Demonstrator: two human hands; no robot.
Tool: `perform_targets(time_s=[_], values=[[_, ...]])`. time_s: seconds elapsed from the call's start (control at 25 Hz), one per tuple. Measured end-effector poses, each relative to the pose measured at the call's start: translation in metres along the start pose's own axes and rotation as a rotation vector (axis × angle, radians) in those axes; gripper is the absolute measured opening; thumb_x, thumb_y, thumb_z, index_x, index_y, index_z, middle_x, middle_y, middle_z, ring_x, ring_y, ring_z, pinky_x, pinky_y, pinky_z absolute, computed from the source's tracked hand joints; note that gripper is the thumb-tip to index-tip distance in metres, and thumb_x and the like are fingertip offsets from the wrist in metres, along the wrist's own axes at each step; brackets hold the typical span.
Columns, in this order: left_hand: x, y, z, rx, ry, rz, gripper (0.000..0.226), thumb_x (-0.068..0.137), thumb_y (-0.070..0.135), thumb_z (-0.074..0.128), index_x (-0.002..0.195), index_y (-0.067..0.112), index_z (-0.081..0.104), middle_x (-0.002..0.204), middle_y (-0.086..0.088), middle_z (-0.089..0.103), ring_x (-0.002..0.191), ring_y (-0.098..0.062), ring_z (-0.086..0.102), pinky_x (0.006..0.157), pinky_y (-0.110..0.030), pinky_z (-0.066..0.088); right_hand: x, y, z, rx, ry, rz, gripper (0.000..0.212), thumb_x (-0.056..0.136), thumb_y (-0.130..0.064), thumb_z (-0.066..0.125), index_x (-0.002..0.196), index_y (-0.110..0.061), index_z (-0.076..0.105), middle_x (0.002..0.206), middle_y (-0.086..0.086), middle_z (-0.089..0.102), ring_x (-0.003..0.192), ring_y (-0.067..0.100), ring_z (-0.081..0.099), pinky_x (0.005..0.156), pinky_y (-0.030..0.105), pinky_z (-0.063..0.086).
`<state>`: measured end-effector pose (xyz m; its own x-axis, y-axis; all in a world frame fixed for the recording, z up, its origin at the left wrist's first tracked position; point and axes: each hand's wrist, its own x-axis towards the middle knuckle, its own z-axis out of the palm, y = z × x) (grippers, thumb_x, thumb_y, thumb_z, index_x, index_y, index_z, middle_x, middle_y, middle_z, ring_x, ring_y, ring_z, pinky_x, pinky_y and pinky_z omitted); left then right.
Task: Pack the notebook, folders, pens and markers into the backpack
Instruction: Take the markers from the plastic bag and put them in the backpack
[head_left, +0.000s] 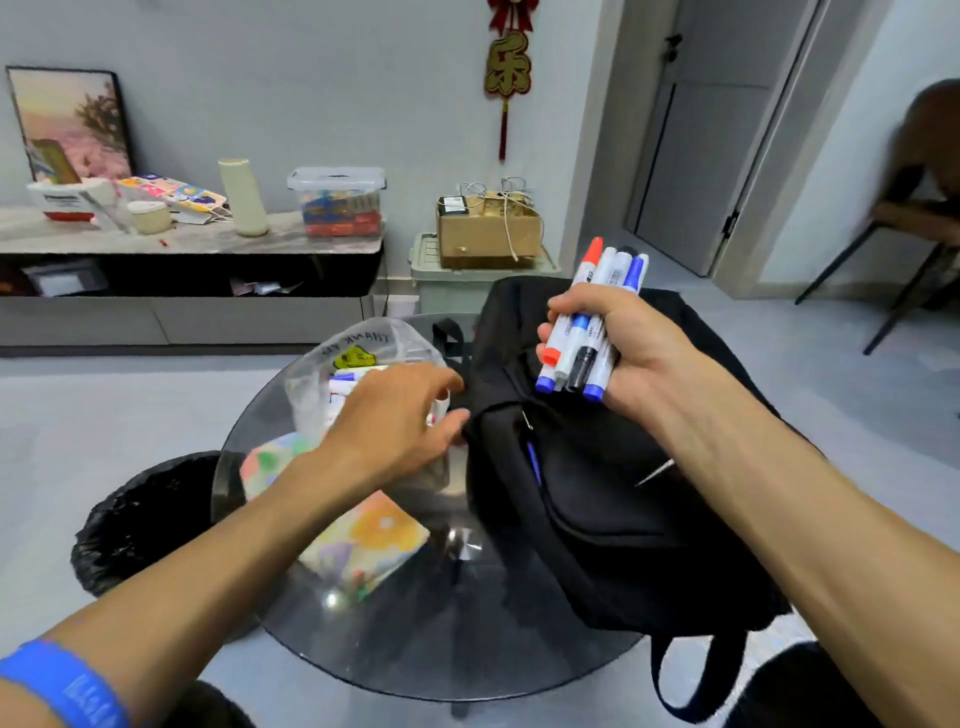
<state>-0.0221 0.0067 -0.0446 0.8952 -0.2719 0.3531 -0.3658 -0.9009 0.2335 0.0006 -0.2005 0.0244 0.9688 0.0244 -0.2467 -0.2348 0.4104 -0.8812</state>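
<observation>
— Fingers of the right hand are wrapped tight round a bundle of markers, clamped on them. Do you see how many?

— Several, white-barrelled, with blue, red and black caps; some caps point up past the knuckles, others down below the palm. I count about five but cannot be sure. The hand is raised above the backpack, forearm running down to the lower right.

— And the backpack itself?

— Black, lying on the right part of the round glass table, one strap hanging off the near edge. Its front pocket's zip is parted, and something blue shows in the slit; I cannot tell what it is.

— What about the left hand?

— It reaches in from the lower left, palm down, fingers loosely curled and a little apart, their tips at the backpack's left edge. Whether they pinch the fabric I cannot tell. A blue wristband sits on that forearm.

— Anything under that hand?

— A clear plastic bag just beside the backpack, open at the top, with more markers inside it, white barrels and coloured ends. Printed lettering and a yellow patch show on the film.

— And nearer to us?

— A notebook with a flowery, pastel cover lies flat on the glass, partly beneath the left forearm. A bin lined with a black bag stands on the floor left of the table.
</observation>
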Motion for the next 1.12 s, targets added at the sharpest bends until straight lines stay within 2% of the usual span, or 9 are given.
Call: perform_targets(time_s=[0.12,0.2,0.28,0.4,0.48,0.6,0.8,0.92,1.12], values=[[-0.002,0.100,0.016,0.001,-0.219,0.344,0.068,0.080,0.070,0.055,0.131,0.026,0.054,0.123,0.003,0.062,0.110,-0.023,0.056,0.091,-0.042,0.045,-0.031,-0.025,-0.046,0.005,0.090,-0.018,0.007,0.081,-0.001,0.067,0.087,-0.004,0.065,0.058,0.009,0.070,0.054,0.019,0.070,0.054,0.032,0.060],[0.000,0.138,0.028,0.002,-0.466,0.322,0.096,0.067,0.082,0.057,0.145,0.030,0.037,0.139,0.005,0.050,0.122,-0.022,0.049,0.100,-0.045,0.041,-0.044,-0.030,-0.069,0.008,0.125,-0.012,0.006,0.081,-0.002,0.068,0.086,-0.005,0.065,0.059,0.008,0.070,0.055,0.018,0.071,0.055,0.032,0.059],[0.003,0.157,0.038,0.021,-0.563,0.334,0.091,0.066,0.077,0.062,0.143,0.032,0.040,0.137,0.006,0.052,0.121,-0.023,0.051,0.098,-0.045,0.044,-0.057,-0.036,-0.094,0.024,0.128,-0.013,0.002,0.081,-0.003,0.067,0.081,-0.005,0.066,0.059,0.007,0.069,0.055,0.018,0.071,0.056,0.032,0.060],[0.013,0.161,0.047,0.025,-0.354,0.307,0.017,0.084,0.039,0.058,0.094,0.026,0.061,0.102,-0.005,0.067,0.099,-0.034,0.062,0.071,-0.037,0.044,-0.066,-0.044,-0.124,0.056,0.131,-0.020,0.003,0.082,-0.004,0.067,0.080,-0.004,0.066,0.060,0.007,0.069,0.055,0.018,0.071,0.057,0.033,0.061],[0.037,0.156,0.038,-0.175,-0.212,0.057,0.021,0.090,0.031,0.055,0.074,0.017,0.055,0.085,-0.011,0.067,0.091,-0.037,0.063,0.067,-0.035,0.043,-0.072,-0.047,-0.135,0.061,0.051,-0.011,0.001,0.083,-0.004,0.065,0.082,-0.004,0.066,0.064,0.007,0.068,0.056,0.018,0.070,0.056,0.033,0.060],[0.096,0.147,0.004,-0.652,-0.013,-0.309,0.028,0.097,0.028,0.055,0.084,0.006,0.068,0.092,-0.017,0.071,0.093,-0.032,0.067,0.076,-0.036,0.049,-0.077,-0.049,-0.146,-0.021,-0.202,-0.011,0.028,0.072,0.001,0.066,0.098,-0.008,0.063,0.069,0.009,0.064,0.057,0.022,0.065,0.055,0.033,0.056],[0.163,0.160,-0.053,-0.786,0.145,-0.249,0.026,0.094,0.030,0.057,0.092,0.009,0.073,0.091,-0.012,0.074,0.087,-0.028,0.070,0.076,-0.038,0.056,-0.047,-0.033,-0.145,-1.136,-0.213,-0.402,0.028,0.062,-0.006,0.071,0.075,-0.024,0.055,0.063,-0.002,0.060,0.051,0.015,0.054,0.045,0.024,0.045],[0.171,0.171,-0.065,-0.715,0.122,-0.132,0.026,0.095,0.034,0.056,0.091,0.015,0.073,0.093,-0.008,0.074,0.090,-0.024,0.070,0.085,-0.043,0.056,-0.001,-0.010,-0.134,-1.942,-0.181,-0.507,0.029,0.068,-0.017,0.066,0.091,-0.023,0.049,0.079,-0.001,0.054,0.068,0.024,0.050,0.054,0.031,0.036],[0.159,0.167,-0.064,-0.712,0.083,-0.084,0.027,0.096,0.033,0.055,0.094,0.012,0.073,0.097,-0.012,0.073,0.094,-0.026,0.070,0.087,-0.043,0.055,0.044,0.007,-0.134,-2.136,-0.223,-0.324,0.031,0.071,-0.014,0.066,0.092,-0.019,0.045,0.084,0.004,0.053,0.072,0.024,0.048,0.048,0.028,0.030]])
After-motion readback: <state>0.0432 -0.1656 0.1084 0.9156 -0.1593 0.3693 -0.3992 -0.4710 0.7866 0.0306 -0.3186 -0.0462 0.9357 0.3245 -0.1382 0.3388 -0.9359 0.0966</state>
